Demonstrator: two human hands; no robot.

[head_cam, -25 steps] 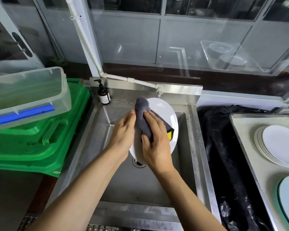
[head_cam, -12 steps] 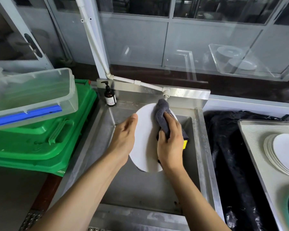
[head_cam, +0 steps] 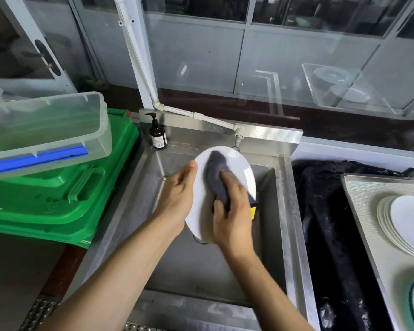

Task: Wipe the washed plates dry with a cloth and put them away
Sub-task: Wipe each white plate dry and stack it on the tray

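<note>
A white plate [head_cam: 201,187] is held tilted on edge above the steel sink [head_cam: 282,211], close to the middle of the view. The left hand [head_cam: 177,194] grasps its rim at 9 o'clock, thumb lying up along the edge and the other fingers hidden behind the plate. The right hand [head_cam: 232,216] has its fingers curled over a dark grey cloth [head_cam: 216,173] and presses it flat against the plate's face; the cloth runs from under the palm up toward 12 o'clock on the plate, and a small yellow tag [head_cam: 253,212] shows at the hand's 3 o'clock side.

At 11 o'clock from the plate a brown pump bottle [head_cam: 157,136] stands on the sink's back ledge, and a white pipe [head_cam: 201,115] runs along that ledge to a tap just above the plate's top edge. At 9 o'clock, well apart, a clear plastic tub [head_cam: 48,130] with a blue strip sits on green crates [head_cam: 58,194]. At 3 o'clock, past black plastic sheeting [head_cam: 325,211], a metal tray [head_cam: 368,211] carries a stack of white plates [head_cam: 406,223]; another plate's pale edge shows at 5 o'clock, cut off by the frame
</note>
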